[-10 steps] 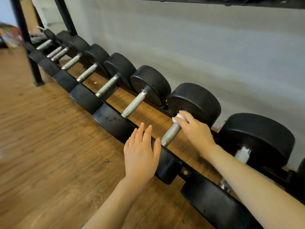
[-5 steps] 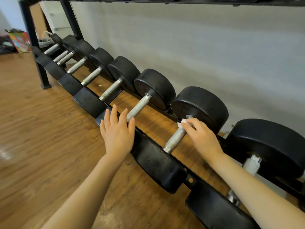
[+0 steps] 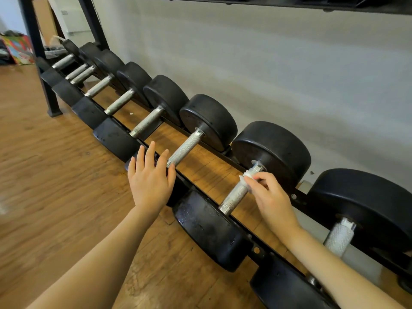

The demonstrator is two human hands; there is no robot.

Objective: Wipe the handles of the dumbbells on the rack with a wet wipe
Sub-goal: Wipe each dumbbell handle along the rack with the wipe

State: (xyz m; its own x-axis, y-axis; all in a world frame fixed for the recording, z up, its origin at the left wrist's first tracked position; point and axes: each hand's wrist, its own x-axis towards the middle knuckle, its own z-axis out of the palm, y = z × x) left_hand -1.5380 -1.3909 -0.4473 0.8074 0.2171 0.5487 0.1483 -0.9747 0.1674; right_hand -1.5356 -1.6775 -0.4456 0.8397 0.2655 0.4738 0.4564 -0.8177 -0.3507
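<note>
Several black dumbbells with knurled silver handles lie in a row on a low black rack [image 3: 298,198]. My right hand [image 3: 270,200] pinches a small white wet wipe [image 3: 248,176] against the upper end of one silver handle [image 3: 236,195], close to its far black head [image 3: 274,152]. My left hand [image 3: 150,179] lies flat with straight fingers on the near head of the neighbouring dumbbell to the left, beside that dumbbell's handle [image 3: 184,149]. Another handle [image 3: 340,236] shows at the right, past my right forearm.
Wooden floor [image 3: 55,197] spreads to the left and under the rack. A grey wall [image 3: 289,74] runs behind the dumbbells. The rack's black upright leg [image 3: 42,70] stands at the far left, with colourful items [image 3: 17,50] beyond it. An upper shelf edge [image 3: 289,3] overhangs.
My left hand moved left from the wiped dumbbell's near head onto the neighbouring one. My right hand shifted slightly down the handle with the wipe. The camera view drifted, showing more of the rack.
</note>
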